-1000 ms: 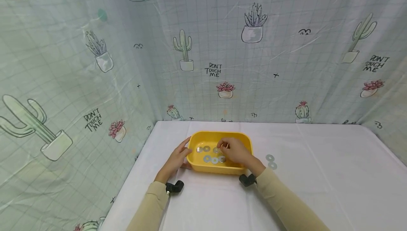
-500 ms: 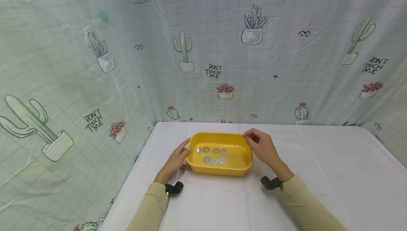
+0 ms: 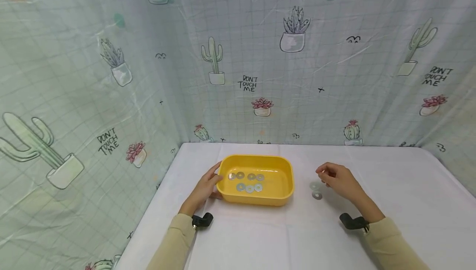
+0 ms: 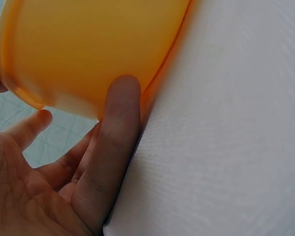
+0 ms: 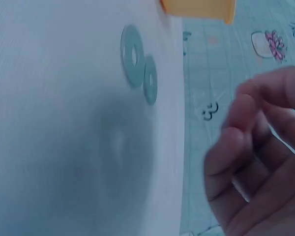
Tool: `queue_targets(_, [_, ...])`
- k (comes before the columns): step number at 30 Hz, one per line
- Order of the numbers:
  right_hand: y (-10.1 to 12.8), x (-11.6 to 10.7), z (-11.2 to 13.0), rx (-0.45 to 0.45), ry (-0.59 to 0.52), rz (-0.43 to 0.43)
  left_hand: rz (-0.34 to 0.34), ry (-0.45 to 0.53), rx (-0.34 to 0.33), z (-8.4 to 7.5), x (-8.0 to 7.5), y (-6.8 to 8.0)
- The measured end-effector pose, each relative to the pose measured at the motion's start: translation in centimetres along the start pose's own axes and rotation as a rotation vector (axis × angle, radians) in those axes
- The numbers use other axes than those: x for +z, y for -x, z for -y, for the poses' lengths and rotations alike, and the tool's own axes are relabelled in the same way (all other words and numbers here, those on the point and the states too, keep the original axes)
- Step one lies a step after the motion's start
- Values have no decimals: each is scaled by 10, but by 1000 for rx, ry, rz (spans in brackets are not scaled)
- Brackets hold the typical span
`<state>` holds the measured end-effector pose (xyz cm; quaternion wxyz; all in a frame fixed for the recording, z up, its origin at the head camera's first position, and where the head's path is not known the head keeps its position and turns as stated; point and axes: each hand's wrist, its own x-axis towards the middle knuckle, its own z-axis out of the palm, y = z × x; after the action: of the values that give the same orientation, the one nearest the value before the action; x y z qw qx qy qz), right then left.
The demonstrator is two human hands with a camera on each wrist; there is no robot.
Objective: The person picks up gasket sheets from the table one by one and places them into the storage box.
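My left hand [image 3: 203,184] holds the left end of a yellow plastic tray [image 3: 256,200], thumb at the rim and the other fingers against its outer wall. In the left wrist view, a finger [image 4: 123,110] presses that wall low down by the tabletop. Several flat metal washers [image 3: 250,188] lie inside the tray in two rows. My right hand [image 3: 340,181] hovers to the right of the tray, fingers loosely bent with nothing visible between them. Just below and left of its fingertips, two washers [image 5: 132,56] lie on the table side by side.
A white cloth [image 3: 245,237] covers the tabletop. Behind and to the left hangs a pale green curtain [image 3: 238,55] printed with cacti. Black wrist cameras [image 3: 353,221] sit on both wrists and stick out inward.
My right hand has come out of the tray, over its right rim and across to the two loose washers. The left hand has stayed on the tray.
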<state>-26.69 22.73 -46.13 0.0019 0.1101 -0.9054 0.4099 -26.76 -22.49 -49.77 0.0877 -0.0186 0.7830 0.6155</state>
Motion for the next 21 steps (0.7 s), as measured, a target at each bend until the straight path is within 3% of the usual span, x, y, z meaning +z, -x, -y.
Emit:
queue_targets(12, [3, 1, -19, -34, 100, 272, 0, -1, 5, 1, 1, 0])
queue_targets(17, [3, 5, -19, -29, 113, 281, -1, -8, 3, 1, 0, -2])
queue_targets(21, [3, 8, -15, 24, 151, 258, 1, -5, 3, 2, 0, -3])
